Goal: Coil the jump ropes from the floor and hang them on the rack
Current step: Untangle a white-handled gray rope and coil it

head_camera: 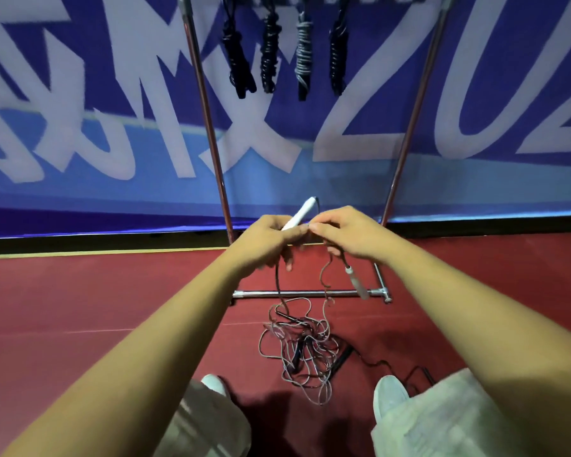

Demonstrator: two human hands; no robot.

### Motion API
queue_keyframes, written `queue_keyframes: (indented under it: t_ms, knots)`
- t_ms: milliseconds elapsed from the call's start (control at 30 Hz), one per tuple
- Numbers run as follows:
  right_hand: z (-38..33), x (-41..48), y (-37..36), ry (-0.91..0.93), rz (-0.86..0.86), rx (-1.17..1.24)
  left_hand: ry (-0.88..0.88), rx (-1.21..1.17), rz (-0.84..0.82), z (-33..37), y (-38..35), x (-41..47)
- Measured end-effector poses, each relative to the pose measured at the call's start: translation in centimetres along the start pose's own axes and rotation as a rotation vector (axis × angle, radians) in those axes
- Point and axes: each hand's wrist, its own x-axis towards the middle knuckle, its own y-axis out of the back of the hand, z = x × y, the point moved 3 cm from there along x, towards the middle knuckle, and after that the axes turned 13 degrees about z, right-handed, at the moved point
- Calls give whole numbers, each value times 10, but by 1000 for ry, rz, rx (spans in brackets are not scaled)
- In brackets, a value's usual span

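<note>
White handle (300,215) clenched in left hand (271,240); right hand (346,232) pinches rope (325,278).

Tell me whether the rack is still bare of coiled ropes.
No: four coiled jump ropes already hang from the top of the rack, three dark and one grey.
</note>
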Motion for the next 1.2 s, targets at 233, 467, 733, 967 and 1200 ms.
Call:
queue_keyframes:
  t_ms: [233, 467, 733, 967, 1200]
  knots:
    - [10, -16, 6, -6, -5, -197, 26, -339, 249, 15, 22, -3]
    - [-1, -23, 23, -119, 121, -72, 103, -277, 336, 8, 32, -9]
    - [-48, -18, 27, -246, 134, 266, 193, -476, -86, 3, -6, -36]
    - [-50, -9, 30, -191, 225, 190, 206, -591, -279, 7, -10, -46]
    - [-45, -14, 27, -106, 41, 352, 191, -646, -407, 7, -6, -49]
